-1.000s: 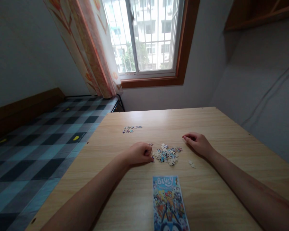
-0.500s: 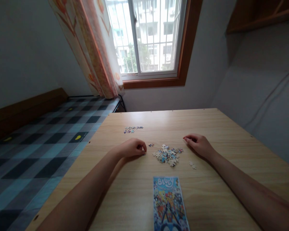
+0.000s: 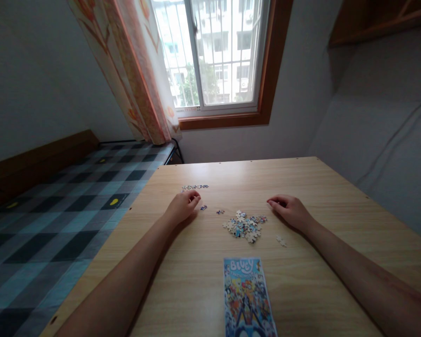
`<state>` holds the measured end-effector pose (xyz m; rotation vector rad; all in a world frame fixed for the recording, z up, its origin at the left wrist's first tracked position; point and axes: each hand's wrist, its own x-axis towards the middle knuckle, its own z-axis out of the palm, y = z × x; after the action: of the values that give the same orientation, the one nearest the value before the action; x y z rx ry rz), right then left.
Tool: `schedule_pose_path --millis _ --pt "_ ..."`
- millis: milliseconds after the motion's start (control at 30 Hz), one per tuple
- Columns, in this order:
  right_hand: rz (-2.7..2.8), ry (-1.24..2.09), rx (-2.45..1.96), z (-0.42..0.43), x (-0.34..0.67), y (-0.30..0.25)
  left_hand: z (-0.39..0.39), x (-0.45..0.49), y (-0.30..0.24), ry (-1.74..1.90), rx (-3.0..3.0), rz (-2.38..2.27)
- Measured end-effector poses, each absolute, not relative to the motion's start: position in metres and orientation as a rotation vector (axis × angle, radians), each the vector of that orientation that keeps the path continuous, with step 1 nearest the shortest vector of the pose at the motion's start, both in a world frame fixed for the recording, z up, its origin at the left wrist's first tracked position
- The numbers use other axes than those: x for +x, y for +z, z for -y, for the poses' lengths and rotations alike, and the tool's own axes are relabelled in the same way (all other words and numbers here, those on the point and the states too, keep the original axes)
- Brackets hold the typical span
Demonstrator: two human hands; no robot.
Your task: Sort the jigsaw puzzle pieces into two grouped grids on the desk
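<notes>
My left hand (image 3: 184, 204) is beside the joined puzzle rows, fingers pinched over a puzzle piece that they mostly hide. Just past it lies the upper row of joined puzzle pieces (image 3: 195, 186); the lower row is nearly all covered by the hand. Right of these fingers are a small dark puzzle piece (image 3: 204, 207) and a small group of pieces (image 3: 220, 212). On the right, my right hand (image 3: 288, 209) rests on the table with its fingers curled together, nothing visible in them. Between the hands is a loose pile of puzzle pieces (image 3: 243, 226).
A blue Bluey puzzle box (image 3: 248, 299) lies at the near side of the wooden table (image 3: 182, 290). Some pale pieces (image 3: 281, 241) sit right of the pile. A bed with a checked cover (image 3: 66, 243) adjoins the left side; a window (image 3: 228, 56) is behind.
My left hand has moved up and left, from beside the pile to the joined rows, covering the lower row. The small dark piece it hid now shows. My right hand has stayed put.
</notes>
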<state>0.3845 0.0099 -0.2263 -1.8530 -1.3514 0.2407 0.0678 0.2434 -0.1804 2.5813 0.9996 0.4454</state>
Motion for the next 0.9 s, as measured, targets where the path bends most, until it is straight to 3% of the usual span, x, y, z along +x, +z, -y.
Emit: schedule_pose_path --millis 233,567,900 --pt "1.335 0.253 -1.835 -0.011 0.386 -0.23 -0.251 0.061 -0.191 0.377 2.792 -0.614" --pt "1.344 0.241 -1.855 -0.01 0.386 -0.229 -0.228 0.067 -0.181 0.377 2.94 -1.098" --pt "1.355 0.242 -1.842 -0.01 0.385 -0.228 -0.187 0.086 -0.171 0.065 2.934 -1.362"
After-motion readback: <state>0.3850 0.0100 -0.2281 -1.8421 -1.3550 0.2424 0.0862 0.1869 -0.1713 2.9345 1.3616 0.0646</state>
